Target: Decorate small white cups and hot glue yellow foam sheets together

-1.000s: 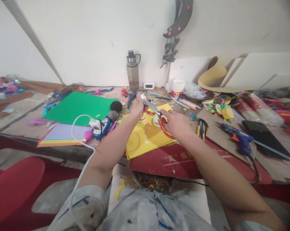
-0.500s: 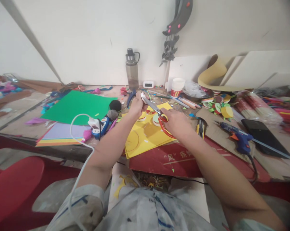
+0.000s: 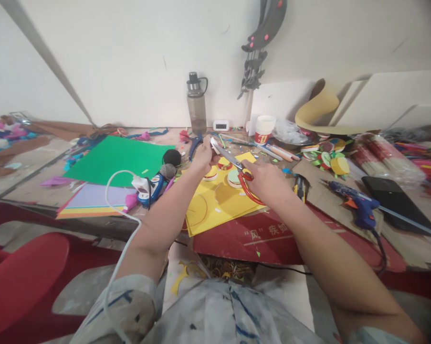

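My right hand (image 3: 263, 179) is closed round the red handles of a pair of scissors (image 3: 231, 159), whose blades point away to the upper left. At the blade tips my left hand (image 3: 203, 156) pinches a small white piece (image 3: 214, 144), mostly hidden by the fingers; its kind is unclear. Below both hands lie yellow sheets (image 3: 204, 217) with a circle drawn on them. Small round pieces with pale green tops (image 3: 235, 177) rest on the yellow sheets, between my arms.
A green sheet (image 3: 111, 160) and a blue-and-white power strip (image 3: 151, 188) with a white cable lie left. Behind stand a bottle (image 3: 196, 107) and a paper cup (image 3: 264, 130). To the right are a blue glue gun (image 3: 362, 205), a phone (image 3: 394, 200) and a box cutter (image 3: 300, 188).
The scissors and my right hand have shifted very slightly to the right. My left hand keeps its pinch in nearly the same place. The view has moved a little.
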The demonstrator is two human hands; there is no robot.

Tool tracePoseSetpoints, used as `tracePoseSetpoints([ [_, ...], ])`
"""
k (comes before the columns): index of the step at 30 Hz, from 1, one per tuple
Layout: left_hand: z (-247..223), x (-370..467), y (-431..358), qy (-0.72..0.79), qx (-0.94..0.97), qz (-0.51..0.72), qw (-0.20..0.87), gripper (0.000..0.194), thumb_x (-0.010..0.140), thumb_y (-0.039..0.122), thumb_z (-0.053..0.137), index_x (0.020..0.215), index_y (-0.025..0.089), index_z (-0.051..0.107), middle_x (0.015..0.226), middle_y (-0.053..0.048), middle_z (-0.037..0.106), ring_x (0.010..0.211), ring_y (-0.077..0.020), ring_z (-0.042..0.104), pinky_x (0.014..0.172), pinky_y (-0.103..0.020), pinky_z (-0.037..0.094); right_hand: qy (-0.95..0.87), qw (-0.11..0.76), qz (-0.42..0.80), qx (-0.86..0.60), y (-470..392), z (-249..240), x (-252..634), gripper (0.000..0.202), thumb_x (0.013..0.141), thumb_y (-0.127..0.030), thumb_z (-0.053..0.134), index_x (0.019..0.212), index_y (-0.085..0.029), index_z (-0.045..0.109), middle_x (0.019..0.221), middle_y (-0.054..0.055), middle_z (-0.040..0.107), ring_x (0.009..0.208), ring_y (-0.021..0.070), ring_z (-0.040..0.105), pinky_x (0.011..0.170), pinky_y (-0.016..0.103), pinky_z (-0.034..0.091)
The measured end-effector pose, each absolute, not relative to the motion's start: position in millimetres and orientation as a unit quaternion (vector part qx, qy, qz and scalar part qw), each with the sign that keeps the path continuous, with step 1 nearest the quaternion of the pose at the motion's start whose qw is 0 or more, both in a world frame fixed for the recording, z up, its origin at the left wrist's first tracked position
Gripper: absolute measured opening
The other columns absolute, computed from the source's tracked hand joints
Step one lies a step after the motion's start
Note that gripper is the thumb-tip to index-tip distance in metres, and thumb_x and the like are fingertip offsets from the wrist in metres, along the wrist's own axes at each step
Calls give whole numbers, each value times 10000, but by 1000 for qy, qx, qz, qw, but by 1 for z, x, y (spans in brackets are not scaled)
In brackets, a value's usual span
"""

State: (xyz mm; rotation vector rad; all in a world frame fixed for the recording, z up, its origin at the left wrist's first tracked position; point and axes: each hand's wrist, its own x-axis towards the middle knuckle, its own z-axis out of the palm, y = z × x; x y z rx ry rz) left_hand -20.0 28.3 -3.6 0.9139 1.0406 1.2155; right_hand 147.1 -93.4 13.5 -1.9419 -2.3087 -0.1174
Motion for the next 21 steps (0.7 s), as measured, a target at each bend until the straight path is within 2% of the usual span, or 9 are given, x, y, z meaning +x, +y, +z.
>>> tracePoseSetpoints([
  [3, -3, -24, 30, 418, 407, 546, 601, 531, 1088, 504, 348, 778, 160, 608, 462, 30, 473, 347, -57, 381, 380, -175, 186, -761, 82, -38, -642, -94, 14, 149, 466, 969, -204, 497, 1419, -250, 610, 1153, 128, 731, 928, 287, 699, 716, 341, 424],
  [7, 2, -27, 32, 362, 392, 608, 587, 477, 1030, 601, 496, 888, 176, 659, 582, 1, 590, 462, -96, 539, 438, -198, 363, -754, 145, -45, -639, -94, 11, 152, 513, 960, -252, 533, 1471, -252, 581, 1223, 150, 677, 924, 297, 685, 743, 354, 470],
  [10, 5, -28, 33, 304, 389, 656, 571, 402, 1046, 551, 502, 1042, 191, 682, 767, -38, 712, 665, -129, 683, 600, -213, 514, -756, 218, -37, -616, -90, 4, 155, 529, 934, -226, 537, 1460, -218, 587, 1178, 161, 658, 946, 298, 676, 800, 373, 511],
  [12, 5, -29, 35, 248, 404, 678, 561, 332, 1051, 479, 528, 1154, 203, 680, 917, -54, 760, 806, -133, 727, 746, -226, 569, -755, 276, -23, -594, -86, -3, 157, 513, 928, -226, 534, 1435, -187, 599, 1162, 174, 665, 960, 302, 677, 830, 393, 530],
  [14, 3, -32, 38, 202, 435, 684, 550, 338, 997, 459, 637, 1239, 226, 673, 1066, -61, 772, 955, -148, 744, 889, -257, 581, -754, 321, -5, -574, -81, -10, 160, 478, 933, -235, 525, 1397, -167, 616, 1146, 180, 694, 968, 307, 685, 847, 407, 543],
  [17, -3, -40, 45, 160, 500, 673, 521, 541, 818, 486, 843, 1282, 263, 677, 1275, -62, 730, 1245, -229, 683, 1093, -349, 529, -753, 345, 28, -560, -76, -15, 162, 411, 951, -251, 509, 1329, -162, 644, 1089, 160, 750, 964, 305, 707, 847, 400, 548],
  [19, -8, -46, 51, 137, 545, 664, 494, 653, 718, 476, 920, 1292, 274, 683, 1374, -68, 681, 1388, -289, 591, 1176, -403, 470, -748, 344, 42, -566, -76, -14, 162, 377, 968, -287, 515, 1292, -158, 658, 1051, 151, 770, 931, 299, 719, 819, 380, 542],
  [21, -11, -50, 57, 117, 580, 657, 467, 715, 670, 448, 954, 1312, 296, 678, 1429, -65, 648, 1447, -319, 532, 1209, -433, 435, -748, 339, 49, -569, -77, -11, 161, 354, 969, -302, 532, 1261, -159, 672, 1026, 144, 781, 901, 288, 724, 791, 354, 527],
])
